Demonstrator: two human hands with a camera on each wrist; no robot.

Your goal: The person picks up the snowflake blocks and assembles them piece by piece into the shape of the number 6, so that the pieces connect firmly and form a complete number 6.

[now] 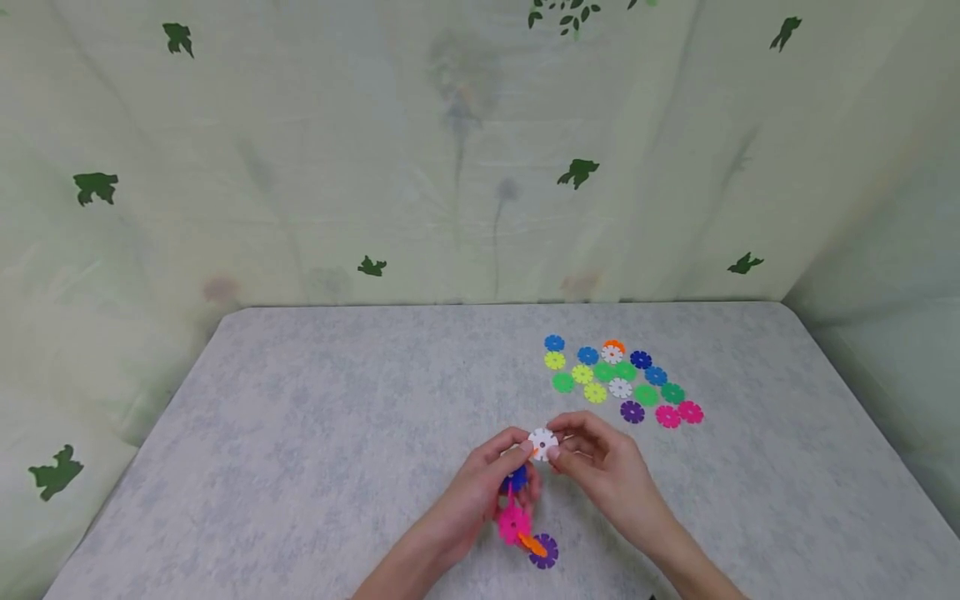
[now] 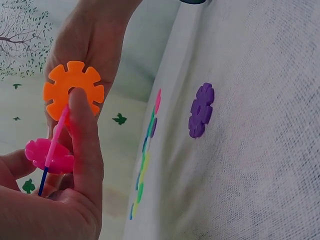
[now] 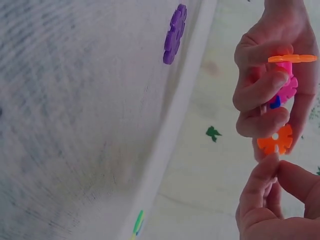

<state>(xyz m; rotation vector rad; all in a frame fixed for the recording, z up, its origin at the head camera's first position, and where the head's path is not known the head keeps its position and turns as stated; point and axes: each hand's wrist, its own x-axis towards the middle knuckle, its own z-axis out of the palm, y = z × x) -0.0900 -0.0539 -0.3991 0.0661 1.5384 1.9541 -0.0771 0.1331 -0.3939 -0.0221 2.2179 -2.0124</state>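
Note:
My left hand (image 1: 480, 487) pinches an orange notched plastic disc (image 3: 276, 140) between thumb and fingers. From that grip hangs a chain of interlocked discs: a blue disc (image 1: 516, 479), pink discs (image 1: 513, 524) and, at the lower end, another orange disc (image 2: 61, 87). Facing it, my right hand (image 1: 611, 467) pinches a white notched disc (image 1: 542, 444) between thumb and forefinger. The white disc's edge meets the upper orange disc; how deep their slots engage cannot be seen. Lying on the table below the chain is a purple disc (image 1: 547, 553), apart from both hands.
Loose discs in several colours lie scattered on the grey table (image 1: 300, 433) beyond the right hand, among them a yellow disc (image 1: 595, 392), a dark purple disc (image 1: 632, 412) and a pink disc (image 1: 691, 412). A pale curtain (image 1: 375, 167) hangs behind the table's far edge.

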